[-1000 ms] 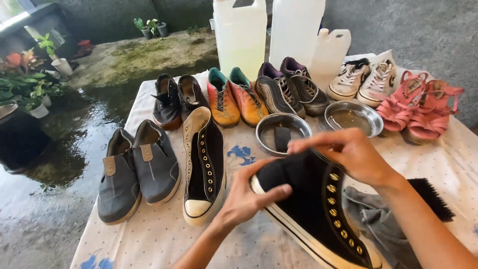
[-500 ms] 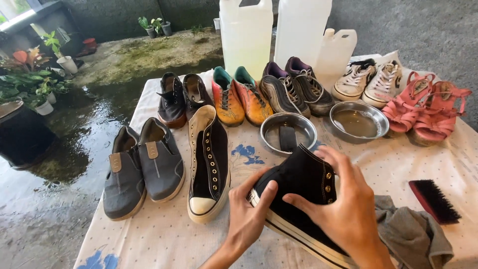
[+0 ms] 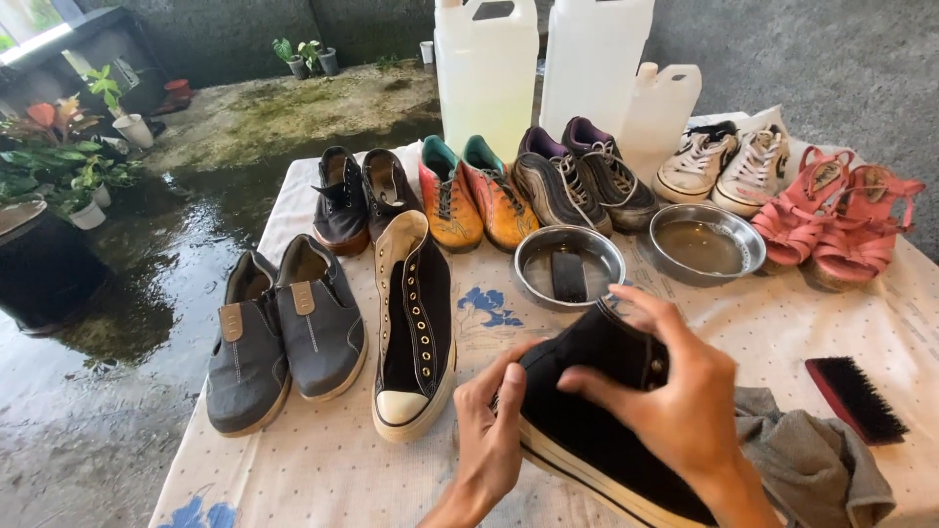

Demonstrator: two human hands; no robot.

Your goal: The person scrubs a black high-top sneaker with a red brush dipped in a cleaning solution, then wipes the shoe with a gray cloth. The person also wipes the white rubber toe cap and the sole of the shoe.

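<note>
- I'm looking down at a black high-top sneaker (image 3: 587, 411) lying on its side at the near edge of the table, its pale sole facing the bottom of the view, toe end toward the left.
- My right hand (image 3: 675, 411) lies over the top of that sneaker, fingers (image 3: 636, 308) curled over the ankle collar and thumb pressed on the black canvas, gripping it.
- My left hand (image 3: 494, 435) comes in from below, fingers wrapped around the toe end and thumb up against the canvas. It grips too.
- The sneaker rests on a white tablecloth (image 3: 323, 469) with small dots and blue flowers.
- Its mate, the other black high-top (image 3: 416, 328), lies flat just to the left, unlaced, cream toe cap pointing toward me.
- Further left sits a pair of grey slip-on shoes (image 3: 279, 337), side by side.
- Just beyond my right hand stands a steel bowl (image 3: 569, 266) with water and a dark rectangular object in it; a second steel bowl (image 3: 706, 242) of water is to its right.
- A grey cloth (image 3: 812, 460) is bunched up against the sneaker's right side, and a red-backed brush (image 3: 856, 399) with black bristles lies beside it.
- Along the back row: dark low shoes (image 3: 362, 200), orange and teal football boots (image 3: 474, 196), purple-trimmed trainers (image 3: 582, 181), white sneakers (image 3: 724, 161), pink sandals (image 3: 836, 225).
- Behind them stand three white plastic jugs (image 3: 486, 73).
- Beyond the table the concrete floor (image 3: 147, 303) is wet, with potted plants (image 3: 59, 156) on the left.
</note>
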